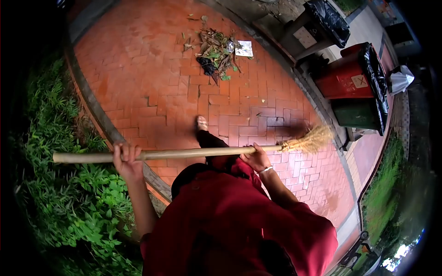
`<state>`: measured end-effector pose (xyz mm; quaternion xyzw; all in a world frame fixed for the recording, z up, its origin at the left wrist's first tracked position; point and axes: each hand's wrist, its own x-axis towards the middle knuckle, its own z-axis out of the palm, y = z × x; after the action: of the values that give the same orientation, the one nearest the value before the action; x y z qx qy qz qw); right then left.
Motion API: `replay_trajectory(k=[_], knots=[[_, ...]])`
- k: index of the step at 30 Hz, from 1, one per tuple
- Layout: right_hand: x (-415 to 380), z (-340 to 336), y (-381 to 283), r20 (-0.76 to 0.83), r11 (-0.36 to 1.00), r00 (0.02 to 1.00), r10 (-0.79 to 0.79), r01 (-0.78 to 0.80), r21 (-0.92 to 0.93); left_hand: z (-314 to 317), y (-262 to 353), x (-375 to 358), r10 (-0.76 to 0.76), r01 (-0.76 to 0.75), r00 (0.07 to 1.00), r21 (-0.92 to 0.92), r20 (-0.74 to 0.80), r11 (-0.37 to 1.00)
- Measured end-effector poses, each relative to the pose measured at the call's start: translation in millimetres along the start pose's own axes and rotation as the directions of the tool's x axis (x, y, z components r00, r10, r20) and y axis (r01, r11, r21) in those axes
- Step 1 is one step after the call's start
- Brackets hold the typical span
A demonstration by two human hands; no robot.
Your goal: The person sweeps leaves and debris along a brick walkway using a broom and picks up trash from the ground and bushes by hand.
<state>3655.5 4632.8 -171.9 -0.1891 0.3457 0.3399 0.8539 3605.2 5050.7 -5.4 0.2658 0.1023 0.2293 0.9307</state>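
Observation:
A broom [193, 152] with a pale wooden handle lies level across my front, its straw bristles [311, 139] off to the right. Near the handle's left end, my left hand [127, 161] is wrapped round it. My right hand [258, 158], with a white band at the wrist, grips the handle close to the bristles. Ahead on the brick paving sits a pile of dry leaves [216, 48] mixed with litter. A white printed paper [244, 48] lies at its right side and a black crumpled piece [206, 66] at its lower left.
Red brick paving [138, 69] stretches ahead, bounded by a curved kerb [87, 99] on the left. Green plants [99, 193] grow beyond that kerb. To the right stand a red bin [340, 76], a green bin [354, 112] and a grey bin [308, 34] with black liners.

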Motion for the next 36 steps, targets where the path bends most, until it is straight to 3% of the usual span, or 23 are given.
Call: replay_trajectory(k=[2, 4, 6, 7, 8, 9, 10, 12, 14, 16, 17, 20, 22, 24, 26, 28, 30, 33, 36], knots=[[23, -19, -11, -0.147, 0.991, 0.983, -0.107, 0.117, 0.061, 17, -21, 55, -0.111, 0.111, 0.994, -0.007, 0.021, 0.994], [74, -37, -25, -0.624, 0.778, 0.780, -0.055, 0.425, 0.463, 27, -44, 108, -0.185, 0.186, 0.982, 0.021, -0.042, 0.982], [153, -109, -26, -0.517, 0.751, 0.845, 0.139, 0.250, 0.610, 29, -51, 159, -0.263, 0.269, 0.959, 0.058, -0.103, 0.961], [191, -109, -14, -0.562, 0.766, 0.820, 0.105, 0.294, 0.572, 32, -47, 181, -0.252, 0.261, 0.964, 0.115, -0.086, 0.958], [267, -151, 11, -0.609, 0.988, 0.793, 0.009, 0.088, 0.129, 38, -41, 200, -0.235, 0.243, 0.970, 0.168, -0.069, 0.955], [292, -102, 26, -0.501, 0.946, 0.863, -0.061, 0.210, 0.247, 40, -22, 221, -0.150, 0.171, 0.983, 0.219, -0.110, 0.961], [276, 30, 9, -0.570, 0.949, 0.811, 0.128, 0.067, 0.308, 42, 5, 239, -0.065, 0.105, 0.986, 0.276, -0.151, 0.955], [356, 84, 26, -0.470, 0.905, 0.845, 0.254, -0.036, 0.424, 59, 59, 266, 0.059, -0.050, 0.998, 0.323, -0.020, 0.945], [394, 191, 32, -0.176, 0.968, 0.972, 0.153, -0.111, 0.227, 60, 106, 282, 0.141, -0.151, 0.989, 0.349, 0.053, 0.925], [456, 257, 32, -0.172, 0.955, 0.965, 0.196, -0.148, 0.255, 67, 128, 298, 0.204, -0.254, 0.964, 0.358, 0.172, 0.898], [484, 290, 25, -0.157, 0.975, 0.973, 0.170, -0.142, 0.170, 82, 123, 306, 0.322, -0.328, 0.943, 0.384, 0.082, 0.863], [525, 393, -6, -0.097, 0.997, 0.995, 0.038, -0.044, -0.061, 80, 126, 334, 0.374, -0.398, 0.917, 0.396, 0.140, 0.828], [546, 437, -28, -0.044, 0.995, 0.994, 0.102, -0.103, -0.012, 63, 137, 352, 0.393, -0.416, 0.909, 0.332, 0.139, 0.846], [552, 459, -27, 0.008, 0.997, 0.999, 0.047, -0.047, 0.057, 37, 167, 374, 0.399, -0.418, 0.908, 0.273, 0.126, 0.867], [533, 487, -13, 0.082, 0.994, 0.991, -0.103, 0.100, 0.032, 3, 212, 392, 0.474, -0.472, 0.879, 0.214, 0.045, 0.855], [498, 513, 22, 0.132, 0.984, 0.979, -0.158, 0.146, 0.099, -20, 256, 409, 0.456, -0.458, 0.889, 0.138, 0.050, 0.878], [506, 515, 53, 0.096, 0.996, 0.992, -0.087, 0.083, 0.042, -69, 296, 434, 0.371, -0.375, 0.927, 0.120, 0.054, 0.919], [518, 512, 102, -0.051, 0.960, 0.972, -0.230, 0.236, 0.149, -135, 328, 496, 0.330, -0.320, 0.941, 0.123, -0.074, 0.939], [510, 497, 156, -0.045, 0.924, 0.963, -0.265, 0.267, 0.273, -178, 366, 569, 0.163, -0.167, 0.984, 0.062, 0.076, 0.984]])
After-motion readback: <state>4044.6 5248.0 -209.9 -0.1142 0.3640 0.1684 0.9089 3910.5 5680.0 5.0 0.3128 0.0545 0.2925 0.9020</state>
